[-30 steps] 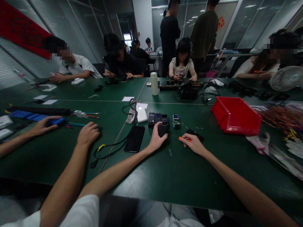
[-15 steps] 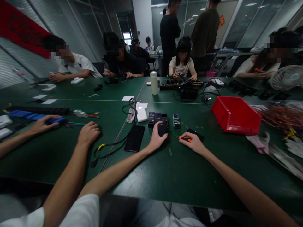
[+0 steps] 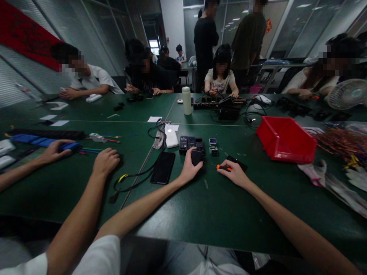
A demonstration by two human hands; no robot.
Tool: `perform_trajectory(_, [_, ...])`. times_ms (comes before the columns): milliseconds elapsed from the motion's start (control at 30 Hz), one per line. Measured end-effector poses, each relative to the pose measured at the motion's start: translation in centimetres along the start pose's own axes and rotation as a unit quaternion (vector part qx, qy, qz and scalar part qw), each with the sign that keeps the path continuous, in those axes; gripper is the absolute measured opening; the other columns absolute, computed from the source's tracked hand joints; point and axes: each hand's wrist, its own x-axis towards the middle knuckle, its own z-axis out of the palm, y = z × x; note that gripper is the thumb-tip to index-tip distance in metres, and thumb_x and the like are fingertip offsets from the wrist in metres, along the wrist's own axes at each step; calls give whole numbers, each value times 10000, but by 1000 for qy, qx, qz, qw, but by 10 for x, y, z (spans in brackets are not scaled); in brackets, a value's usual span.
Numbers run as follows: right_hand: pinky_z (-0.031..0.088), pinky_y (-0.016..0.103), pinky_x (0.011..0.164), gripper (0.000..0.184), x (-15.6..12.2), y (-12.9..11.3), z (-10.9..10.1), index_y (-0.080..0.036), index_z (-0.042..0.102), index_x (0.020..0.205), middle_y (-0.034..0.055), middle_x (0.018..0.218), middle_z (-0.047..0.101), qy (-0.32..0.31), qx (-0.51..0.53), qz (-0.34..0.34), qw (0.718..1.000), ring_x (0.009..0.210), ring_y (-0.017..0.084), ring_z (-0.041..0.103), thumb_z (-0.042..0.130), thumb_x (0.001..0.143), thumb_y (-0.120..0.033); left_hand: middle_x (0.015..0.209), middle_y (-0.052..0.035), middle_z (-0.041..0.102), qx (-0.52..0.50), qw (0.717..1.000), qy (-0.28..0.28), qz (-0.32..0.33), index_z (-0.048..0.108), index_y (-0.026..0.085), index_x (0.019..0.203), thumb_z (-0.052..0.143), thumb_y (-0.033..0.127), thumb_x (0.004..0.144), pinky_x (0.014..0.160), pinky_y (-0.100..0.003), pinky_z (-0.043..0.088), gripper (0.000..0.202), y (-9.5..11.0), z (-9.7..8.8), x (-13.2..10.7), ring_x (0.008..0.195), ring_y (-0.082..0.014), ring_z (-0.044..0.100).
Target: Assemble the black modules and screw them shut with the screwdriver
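Observation:
My left hand (image 3: 190,168) is closed around a small black box-shaped device (image 3: 196,156), held just above the table. In my right hand (image 3: 235,173) is a screwdriver (image 3: 224,167) with an orange and black handle; its thin shaft points left, the tip at or very near the side of the device. Behind my left hand stand several black box-shaped modules (image 3: 187,143) in a row. Small stacked circuit boards (image 3: 213,146) stand to their right. A flat black piece (image 3: 240,163) lies partly hidden behind my right hand.
A black phone (image 3: 163,168) and a looped black cable (image 3: 130,181) lie left of my left forearm. A co-worker's hands (image 3: 106,163) rest at the left near a blue strip (image 3: 43,141). To the right stand a red bin (image 3: 289,143) and gloves (image 3: 323,177). A pale bottle (image 3: 186,101) stands farther back.
My hands, the black device and the screwdriver stay almost still. The co-worker's near hand at the left has shifted slightly left.

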Motion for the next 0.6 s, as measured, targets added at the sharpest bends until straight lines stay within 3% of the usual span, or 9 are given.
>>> perform_trajectory(367, [474,292,635,275,0,-2,2,-177,636,849,31,749,615,-22,42,5,999,650,157,580,543,808,-432,1076,-24,521,-9,1000,4,6,416,323,1130,608,276,744,983,-454,370,434,-2,0,1,1143,-274,448])
perform_trajectory(600, [447,284,621,282,-1,-3,0,-172,644,877,32,747,604,-28,33,-2,999,628,156,566,519,832,-420,1067,-21,529,19,999,16,34,415,343,1131,625,258,712,949,-453,382,477,0,1,0,1117,-277,468])
